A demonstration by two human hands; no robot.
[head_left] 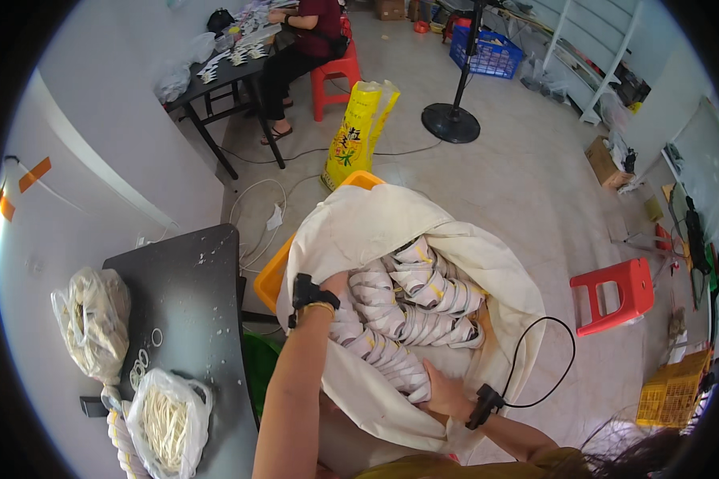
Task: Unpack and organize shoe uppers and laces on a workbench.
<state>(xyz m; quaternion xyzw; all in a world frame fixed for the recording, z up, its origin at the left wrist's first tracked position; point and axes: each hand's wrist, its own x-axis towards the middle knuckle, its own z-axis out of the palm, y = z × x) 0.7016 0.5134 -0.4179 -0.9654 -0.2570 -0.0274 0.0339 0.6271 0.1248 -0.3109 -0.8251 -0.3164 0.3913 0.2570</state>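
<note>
Plainly, a long, ridged stack (387, 365) of nested white pieces, marked grey and yellow, lies slantwise inside a cream sack (359, 227). The right hand (447, 391) curls round its near end; the left hand (335, 286) is at its far end, fingers hidden, so I cannot tell its grip. More stacks (375, 299) crowd alongside; a black table (200, 319) stands left.

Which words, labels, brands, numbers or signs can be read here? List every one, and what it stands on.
Yellow bag on the floor: large black and green characters, which I don't copy out; the smaller print is too small to read.
White stacks in the cloth sack: any print is too small to read.
I can make out no other text.
</note>
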